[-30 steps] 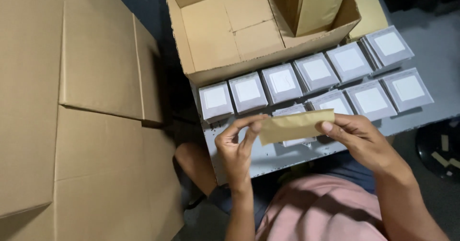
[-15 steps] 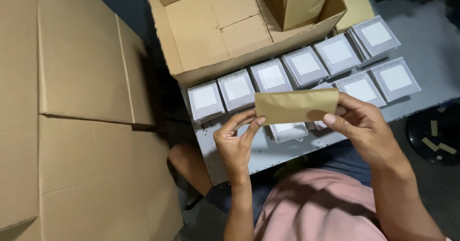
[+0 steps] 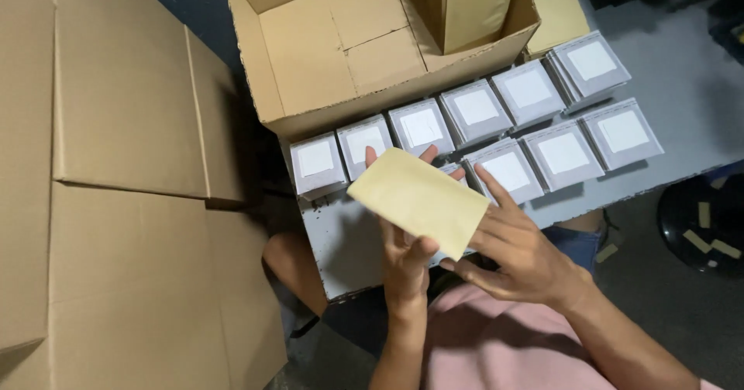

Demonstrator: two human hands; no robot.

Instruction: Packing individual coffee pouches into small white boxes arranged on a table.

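Note:
A flat tan paper piece (image 3: 420,200), like a folded envelope or small flattened box, lies tilted across my left hand (image 3: 404,260), whose palm is under it with the thumb on its lower edge. My right hand (image 3: 518,246) holds its right end with spread fingers. Just beyond my hands, two rows of small grey boxes with white square labels (image 3: 474,109) stand on a grey board (image 3: 341,243).
An open brown cardboard carton (image 3: 325,53) sits behind the grey boxes, with an upright tan packet (image 3: 465,2) inside. Large flattened cardboard sheets (image 3: 116,204) cover the left. A dark round object (image 3: 701,223) lies on the floor at right. My knee (image 3: 291,262) shows below the board.
The tan piece has turned from edge-on, held between both hands, to lying flat and tilted on my left palm. The view has shifted, moving the boxes to the left.

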